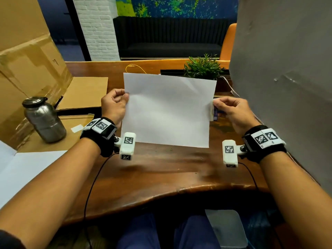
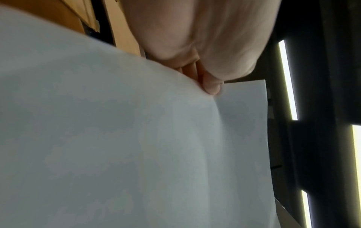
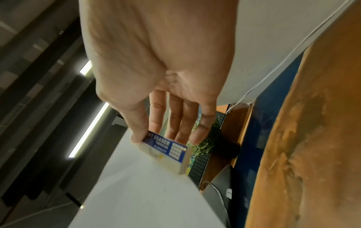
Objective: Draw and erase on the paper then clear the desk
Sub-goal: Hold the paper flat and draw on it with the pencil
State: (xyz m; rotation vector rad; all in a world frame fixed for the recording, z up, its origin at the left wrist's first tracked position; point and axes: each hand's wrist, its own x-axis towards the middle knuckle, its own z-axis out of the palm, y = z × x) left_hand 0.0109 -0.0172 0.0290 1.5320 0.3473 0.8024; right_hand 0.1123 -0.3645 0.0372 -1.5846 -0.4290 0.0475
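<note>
- A single white rectangular sheet of paper [image 1: 168, 110] is held up in the air above the brown wooden desk [image 1: 161, 177], tilted toward the person, clear of the surface.
- Its left edge is pinched by the left hand [image 1: 114, 105], thumb on the near face and curled fingers behind; in the left wrist view one fingertip [image 2: 212, 88] is seen pressed into the sheet, where a shallow dent is raised.
- Its right edge is gripped by the right hand [image 1: 230, 112], and a small white block eraser in a blue printed sleeve [image 3: 168, 152] is clamped against the sheet by thumb and fingers together.
- No drawn marks can be made out on the visible face.
- The sheet is judged very light, limp and easily creased; it is best taken at opposite edges with light, even tension, as is being done, or it would sag and buckle.
- The eraser is judged light and firm, and could slip out while shared in one pinch.
- Counted: one sheet in hand, one eraser, two hands; no pencil is seen.
- Also counted: one steel water bottle with a black cap [image 1: 44, 120], one small green potted plant [image 1: 203, 66], and brown cardboard [image 1: 27, 60] at the left.
</note>
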